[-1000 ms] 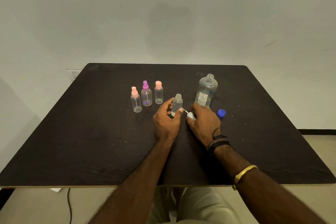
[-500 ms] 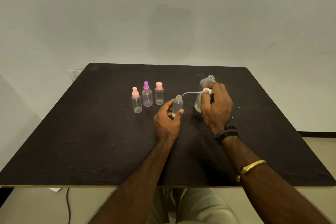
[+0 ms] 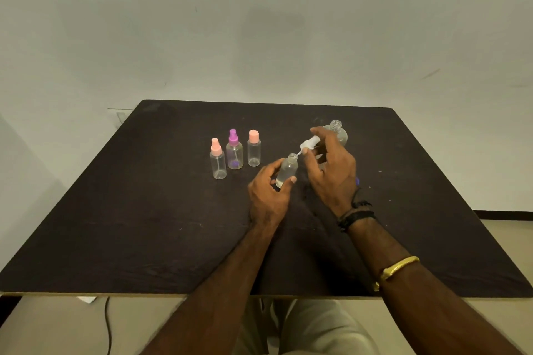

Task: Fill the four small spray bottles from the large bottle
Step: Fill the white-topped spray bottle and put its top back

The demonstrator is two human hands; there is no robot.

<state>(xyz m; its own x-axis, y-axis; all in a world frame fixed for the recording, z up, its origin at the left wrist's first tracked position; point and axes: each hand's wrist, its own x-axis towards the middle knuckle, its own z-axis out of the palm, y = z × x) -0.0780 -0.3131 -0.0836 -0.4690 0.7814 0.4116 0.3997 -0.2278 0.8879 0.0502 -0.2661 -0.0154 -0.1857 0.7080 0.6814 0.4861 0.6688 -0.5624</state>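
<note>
— Leftward of the uncapped spray bottle (image 3: 287, 171)?
— Three capped spray bottles (image 3: 234, 153), upright. Left hand (image 3: 266, 199) grips the uncapped spray bottle; right hand (image 3: 331, 176) pinches the white spray head (image 3: 310, 145) at its mouth; large bottle (image 3: 336, 132) stands right of it, uncapped.

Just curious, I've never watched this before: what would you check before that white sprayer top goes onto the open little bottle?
1. Left hand grips the open small bottle: ok.
2. Right hand pinches the white spray head: ok.
3. Dip tube tip at the bottle's mouth: ok.
4. Bottle filled enough: cannot tell.
5. Large bottle capped: not ok, its neck is open.
6. Other three small bottles capped: ok.
</note>
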